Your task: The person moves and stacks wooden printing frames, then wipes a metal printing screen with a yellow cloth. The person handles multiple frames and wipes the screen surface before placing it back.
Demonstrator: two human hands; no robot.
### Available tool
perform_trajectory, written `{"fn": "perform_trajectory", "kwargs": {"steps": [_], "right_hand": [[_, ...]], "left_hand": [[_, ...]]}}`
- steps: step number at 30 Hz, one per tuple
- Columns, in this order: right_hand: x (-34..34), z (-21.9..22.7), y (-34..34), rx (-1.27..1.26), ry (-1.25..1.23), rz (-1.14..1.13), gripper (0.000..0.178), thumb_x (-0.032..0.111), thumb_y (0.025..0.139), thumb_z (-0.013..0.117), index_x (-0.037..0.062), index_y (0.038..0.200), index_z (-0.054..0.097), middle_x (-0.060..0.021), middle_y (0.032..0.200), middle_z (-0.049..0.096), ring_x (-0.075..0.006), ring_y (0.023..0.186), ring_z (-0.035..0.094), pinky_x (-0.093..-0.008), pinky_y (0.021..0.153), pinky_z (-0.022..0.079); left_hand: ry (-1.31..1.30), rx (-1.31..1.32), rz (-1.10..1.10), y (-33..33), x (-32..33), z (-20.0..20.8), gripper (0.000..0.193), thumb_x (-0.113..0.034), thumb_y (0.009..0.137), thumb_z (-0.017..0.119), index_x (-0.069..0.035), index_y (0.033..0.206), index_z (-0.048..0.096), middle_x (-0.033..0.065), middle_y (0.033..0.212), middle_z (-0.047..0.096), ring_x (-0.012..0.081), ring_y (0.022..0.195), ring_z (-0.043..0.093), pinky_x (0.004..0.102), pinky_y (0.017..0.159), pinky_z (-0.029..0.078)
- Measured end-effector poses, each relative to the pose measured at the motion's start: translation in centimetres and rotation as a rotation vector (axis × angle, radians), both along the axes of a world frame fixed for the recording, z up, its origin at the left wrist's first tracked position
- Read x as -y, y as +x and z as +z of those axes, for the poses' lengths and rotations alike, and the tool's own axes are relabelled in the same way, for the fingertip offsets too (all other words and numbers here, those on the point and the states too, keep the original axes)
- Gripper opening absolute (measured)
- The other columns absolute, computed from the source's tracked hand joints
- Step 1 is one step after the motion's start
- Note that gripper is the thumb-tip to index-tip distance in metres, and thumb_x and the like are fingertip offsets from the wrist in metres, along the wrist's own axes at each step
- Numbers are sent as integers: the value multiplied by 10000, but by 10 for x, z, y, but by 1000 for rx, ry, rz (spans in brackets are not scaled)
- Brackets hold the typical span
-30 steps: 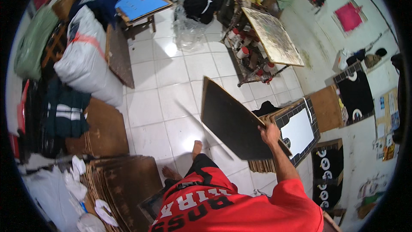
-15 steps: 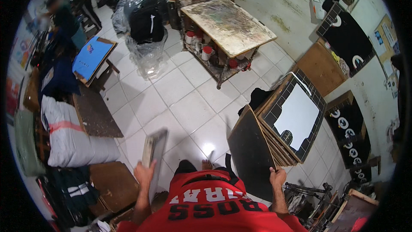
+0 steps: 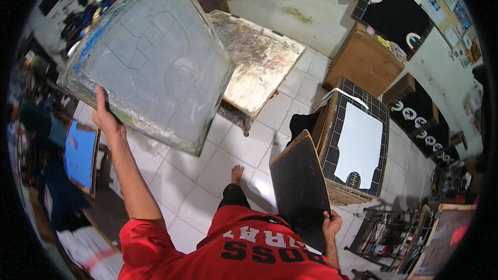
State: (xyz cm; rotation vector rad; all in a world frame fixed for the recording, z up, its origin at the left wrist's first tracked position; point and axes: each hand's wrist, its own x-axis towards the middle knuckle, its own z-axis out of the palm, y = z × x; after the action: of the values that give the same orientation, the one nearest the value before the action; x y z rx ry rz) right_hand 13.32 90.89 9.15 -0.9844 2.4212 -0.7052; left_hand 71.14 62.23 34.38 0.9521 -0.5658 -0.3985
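My left hand (image 3: 109, 123) is raised at the end of an outstretched arm, its fingers closed on the edge of a large screen-printing frame (image 3: 155, 67). The frame is tilted, with a grey mesh, faint drawn outlines and paint-stained borders. Its far side hangs over part of a stained table (image 3: 264, 70). Low on the right, my right hand (image 3: 332, 224) grips the edge of a dark flat board (image 3: 300, 181), which slants beside my leg. Just right of it stands a stack of boards (image 3: 332, 140); a white cut-out sheet (image 3: 358, 148) lies on the black, grid-lined top board.
White floor tiles (image 3: 181, 192) run between my feet and the table. A brown box (image 3: 358, 62) is by the right wall, near black printed pieces (image 3: 394, 10). At left are a blue panel (image 3: 82, 155) and a white bundle (image 3: 88, 251). Metal racks (image 3: 378, 238) stand lower right.
My left hand has swung the frame up and forward from low beside me, turning its broad face into view. My right hand keeps hold of the dark board. My body has stepped forward.
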Motion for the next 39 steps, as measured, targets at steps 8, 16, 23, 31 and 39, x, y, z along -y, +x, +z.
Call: {"fn": "perform_trajectory", "kwargs": {"steps": [8, 16, 23, 31, 39], "right_hand": [[115, -9, 71, -170, 75, -120, 235, 251, 813, 605, 61, 942, 655, -202, 783, 625, -392, 742, 603, -426, 650, 469], [137, -58, 101, 79, -220, -278, 245, 140, 849, 636, -57, 993, 615, -43, 827, 644, -101, 737, 548, -236, 686, 444], [154, -75, 124, 167, -382, -236, 178, 131, 850, 608, 13, 975, 654, -83, 759, 627, -143, 702, 579, -272, 657, 453], [169, -52, 137, 246, -132, -281, 261, 233, 841, 638, 29, 1003, 654, -139, 832, 644, -194, 739, 612, -301, 673, 476], [160, -54, 148, 467, 156, -131, 528, 461, 813, 609, 32, 1120, 595, -209, 1116, 565, -323, 1022, 571, -353, 885, 447]], "left_hand": [[123, -500, -237, 13, 271, -111, 631, -339, 810, 663, -23, 1296, 413, 92, 1270, 480, 275, 1100, 500, 396, 947, 409], [353, -665, -431, 31, 316, -266, 694, -574, 854, 421, -116, 1367, 322, 109, 1397, 341, 350, 1240, 357, 509, 1011, 311], [748, -527, -362, 58, 319, -308, 846, -761, 786, 278, -111, 1322, 356, 108, 1269, 437, 300, 1068, 465, 467, 819, 427], [1037, -195, -184, 54, 260, -358, 618, -641, 856, 359, -64, 1037, 483, 32, 649, 445, 187, 484, 441, 324, 402, 385], [1270, -3, -1712, -290, 40, -336, 553, -460, 951, 347, -56, 1327, 309, 163, 1173, 503, 279, 1040, 569, 365, 785, 516]]}}
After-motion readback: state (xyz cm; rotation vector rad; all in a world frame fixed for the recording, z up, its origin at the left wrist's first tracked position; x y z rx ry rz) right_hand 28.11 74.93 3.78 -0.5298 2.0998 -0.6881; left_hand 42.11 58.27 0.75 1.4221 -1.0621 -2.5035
